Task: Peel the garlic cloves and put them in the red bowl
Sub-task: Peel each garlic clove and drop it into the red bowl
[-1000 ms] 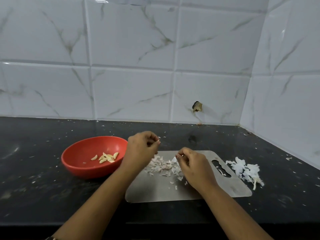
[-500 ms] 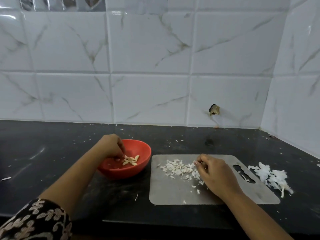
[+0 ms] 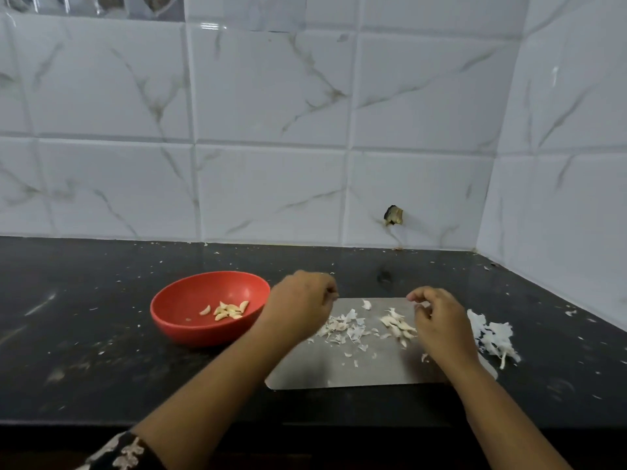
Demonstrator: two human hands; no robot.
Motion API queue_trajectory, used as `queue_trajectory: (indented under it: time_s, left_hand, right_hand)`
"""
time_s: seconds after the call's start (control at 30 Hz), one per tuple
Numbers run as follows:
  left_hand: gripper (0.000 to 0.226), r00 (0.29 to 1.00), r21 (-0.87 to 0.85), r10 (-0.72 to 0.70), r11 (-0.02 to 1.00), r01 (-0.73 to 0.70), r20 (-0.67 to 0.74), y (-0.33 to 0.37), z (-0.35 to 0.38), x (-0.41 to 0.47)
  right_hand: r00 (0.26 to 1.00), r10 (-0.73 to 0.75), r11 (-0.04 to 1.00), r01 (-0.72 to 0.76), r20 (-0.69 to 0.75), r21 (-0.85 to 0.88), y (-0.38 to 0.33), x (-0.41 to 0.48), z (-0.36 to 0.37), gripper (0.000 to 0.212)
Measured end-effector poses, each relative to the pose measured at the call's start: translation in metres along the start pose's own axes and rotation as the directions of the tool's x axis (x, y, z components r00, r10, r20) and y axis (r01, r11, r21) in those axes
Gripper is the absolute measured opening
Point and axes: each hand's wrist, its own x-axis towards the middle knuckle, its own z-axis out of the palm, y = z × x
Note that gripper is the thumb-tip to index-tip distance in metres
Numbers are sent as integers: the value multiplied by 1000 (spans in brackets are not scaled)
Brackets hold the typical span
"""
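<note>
Here the left hand [image 3: 298,301] and right hand [image 3: 442,322] hover over the metal board [image 3: 339,371] with fingers curled; whether either pinches anything cannot be told. Peeled garlic cloves [image 3: 230,310] lie in the red bowl [image 3: 190,330] on the table [image 3: 84,317], just left of the board.

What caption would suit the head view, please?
Left hand and right hand over peel-strewn board; peeled cloves in red bowl.

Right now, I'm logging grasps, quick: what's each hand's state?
Left hand: fingers curled; whether they hold anything cannot be told.
Right hand: fingers curled, tips together; whether they hold anything cannot be told.
</note>
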Motion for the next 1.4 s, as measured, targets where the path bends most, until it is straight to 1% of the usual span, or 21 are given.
queue_trajectory:
  time_s: [0.07, 0.13, 0.2, 0.3, 0.37, 0.43, 0.5, 0.57, 0.63, 0.73, 0.83, 0.9, 1.0, 1.03, 1.1, 1.23, 1.3, 1.4]
  left_hand:
    - [18, 995, -18, 54, 998, -52, 86, 11, 16, -3]
    - [22, 980, -47, 102, 994, -96, 171, 15, 32, -8]
    - [26, 962, -94, 166, 984, -149, 219, 15, 48, -11]
    - [28, 954, -89, 234, 971, -220, 190, 9, 59, -9]
    - [28, 950, -61, 266, 964, -259, 163, 6, 62, -3]
    - [27, 943, -25, 277, 961, -277, 186, 4, 62, 2]
    - [27, 941, 2, 282, 958, -287, 185, 1, 63, 6]
    - [26, 953, 25, 263, 963, -270, 153, 0, 62, 11]
    - [24, 974, 11, 201, 979, -203, 103, -1, 59, 16]
    - [22, 994, 9, 106, 994, -106, 20, -7, 59, 19]
    - [21, 997, -28, 23, 999, -25, -72, -14, 61, 16]
    - [24, 995, -47, -22, 999, 18, -95, -14, 60, 14]
    - [27, 993, -37, -44, 999, 40, -107, -13, 59, 12]
    - [27, 993, -41, -50, 998, 46, -105, -13, 59, 12]
    - [26, 992, -60, -62, 997, 56, -106, -14, 60, 12]
    - [24, 988, -90, -77, 994, 65, -136, -16, 61, 12]
    - [21, 987, -112, -73, 992, 57, -144, -15, 60, 13]
    - [17, 989, -142, -29, 990, 8, -145, -14, 59, 10]
  right_hand:
    - [996, 7, 999, -2, 88, -50, 8, -2, -8, 18]
    - [984, -16, 998, 26, 180, -56, 12, -6, -11, 15]
    - [971, -46, 995, 65, 236, -74, 12, -9, -11, 16]
    - [951, -61, 974, 123, 304, -191, 10, -11, -7, 18]
    - [944, -68, 959, 152, 324, -241, 9, -12, -6, 16]
    - [944, -72, 959, 155, 321, -239, 10, -12, -5, 15]
    - [955, -78, 966, 143, 287, -214, 10, -11, -4, 15]
    - [968, -80, 976, 125, 239, -177, 8, -7, -3, 14]
    - [968, -97, 977, 136, 231, -162, 1, 1, -2, 17]
    - [936, -136, 958, 208, 325, -198, -12, 17, 3, 26]
    - [892, -123, 932, 255, 436, -259, -21, 30, 16, 33]
    - [863, -101, 915, 277, 496, -295, -24, 38, 26, 41]
    - [825, -70, 848, 345, 560, -402, -29, 45, 38, 48]
    - [820, -64, 827, 363, 568, -430, -29, 45, 40, 46]
    - [837, -84, 807, 376, 541, -456, -28, 46, 43, 38]
    - [880, -77, 878, 283, 469, -386, -22, 45, 43, 19]
    - [886, -94, 880, 287, 453, -379, -21, 43, 42, 17]
    - [893, -131, 872, 311, 430, -379, -24, 37, 39, 17]
